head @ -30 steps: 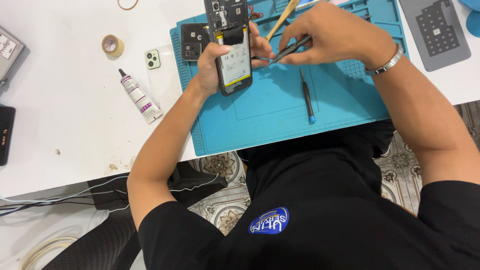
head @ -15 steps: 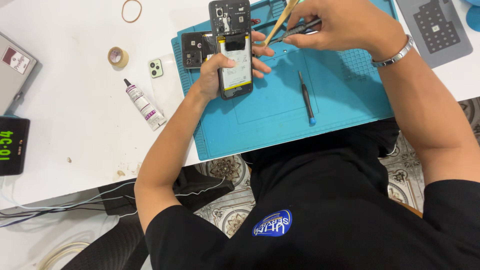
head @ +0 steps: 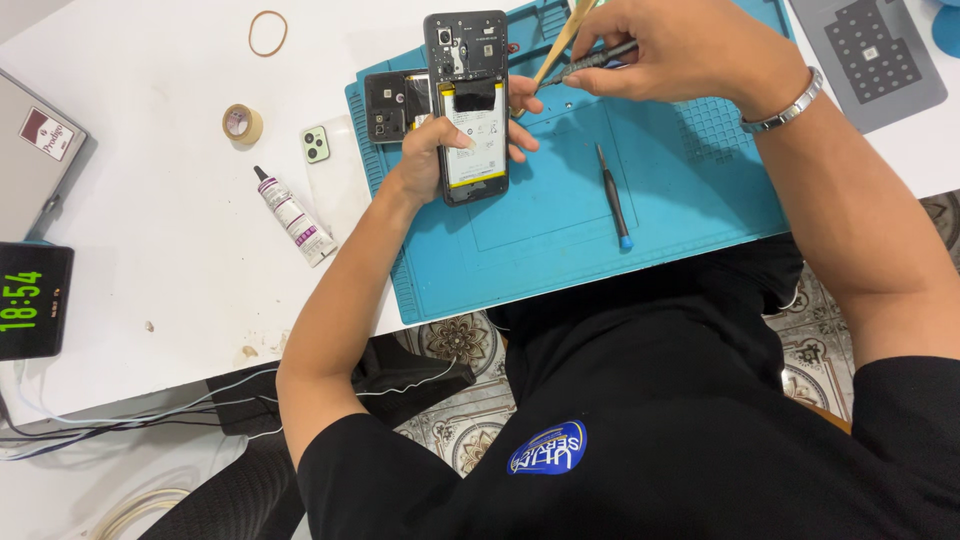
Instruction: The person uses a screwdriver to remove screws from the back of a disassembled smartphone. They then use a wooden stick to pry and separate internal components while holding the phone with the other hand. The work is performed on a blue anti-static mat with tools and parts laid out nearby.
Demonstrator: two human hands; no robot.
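The left hand (head: 430,160) grasps an opened smartphone (head: 467,105) with its back cover off, held upright over the far left part of a blue repair mat (head: 560,240); thumb on one edge, fingers (head: 522,128) wrapped round the other. Inside the phone a white battery label with a yellow band along its lower edge fills the middle, with dark circuit shielding above it. The right hand (head: 690,50) is clenched on a dark screwdriver (head: 590,63) and a tan wooden stick (head: 562,42), both angled toward the phone's upper right edge; their tips meet near the left fingers and cannot be made out clearly, and the stick's upper end is cut off by the frame. A metal bracelet (head: 785,105) circles the right wrist. A second screwdriver (head: 612,195) with a blue end lies loose on the mat, well apart from both hands. A black phone part (head: 392,105) lies just beside the phone, partly hidden behind it. On the white tabletop (head: 150,180) to the left: a small white glue tube (head: 292,215) with a purple-striped label and black cap, a pale green camera module cover (head: 316,144), a small tape roll (head: 242,123), and a rubber band (head: 267,32). At the left edge, a grey box (head: 35,150) with a red and white label and a black clock (head: 32,300) with green digits are both cut off. A grey pad (head: 880,55) with a dark grid sits at top right, partly out of frame.
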